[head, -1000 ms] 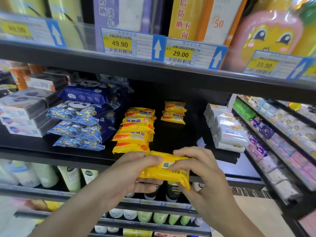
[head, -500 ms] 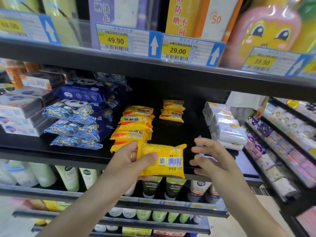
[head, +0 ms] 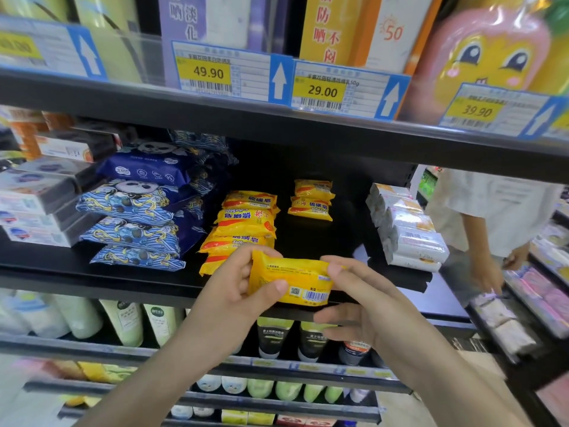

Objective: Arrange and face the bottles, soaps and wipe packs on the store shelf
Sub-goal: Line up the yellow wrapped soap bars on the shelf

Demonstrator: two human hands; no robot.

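A yellow soap pack [head: 295,280] hangs in front of the black middle shelf [head: 101,277], its barcode side toward me. My left hand [head: 237,298] grips its left end, thumb across the front. My right hand [head: 360,298] pinches its right end with the fingertips. Behind it a stack of the same yellow soaps [head: 243,224] lies on the shelf, and two more yellow soaps [head: 312,203] sit further back. Blue panda wipe packs [head: 135,217] are piled to the left.
Boxed soaps [head: 40,204] stack at the far left and white wrapped bars [head: 409,229] at the right end. Tubes and bottles [head: 123,322] fill the shelves below. Price tags [head: 231,72] line the top shelf. Another person [head: 492,223] stands in the aisle at right.
My right hand, off the pack half a second ago, has come back and taken its right end. The pack rose slightly toward the shelf.
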